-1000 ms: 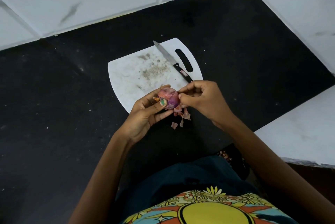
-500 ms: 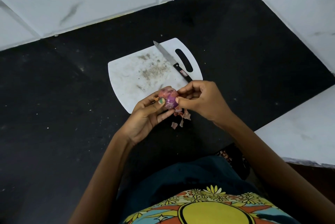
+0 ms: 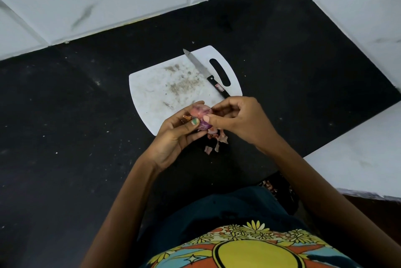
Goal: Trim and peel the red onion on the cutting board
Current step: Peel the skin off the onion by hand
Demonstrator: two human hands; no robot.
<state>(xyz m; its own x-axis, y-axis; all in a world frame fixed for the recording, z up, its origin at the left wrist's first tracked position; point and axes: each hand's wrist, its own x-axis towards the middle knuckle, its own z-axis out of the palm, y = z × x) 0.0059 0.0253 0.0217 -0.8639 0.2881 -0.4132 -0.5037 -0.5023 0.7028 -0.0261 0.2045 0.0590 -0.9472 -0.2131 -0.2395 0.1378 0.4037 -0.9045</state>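
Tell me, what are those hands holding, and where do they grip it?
The onion. The left hand cups it from the left side, thumb across its front; the right hand pinches its right side.

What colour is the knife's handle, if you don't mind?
Black, with a small label; the knife shows in the head view.

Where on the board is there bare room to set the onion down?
The board's left half, between its left edge and the knife, is free apart from dark crumbs near the middle. The near right corner is crowded: both hands hold the onion there, with peels just below.
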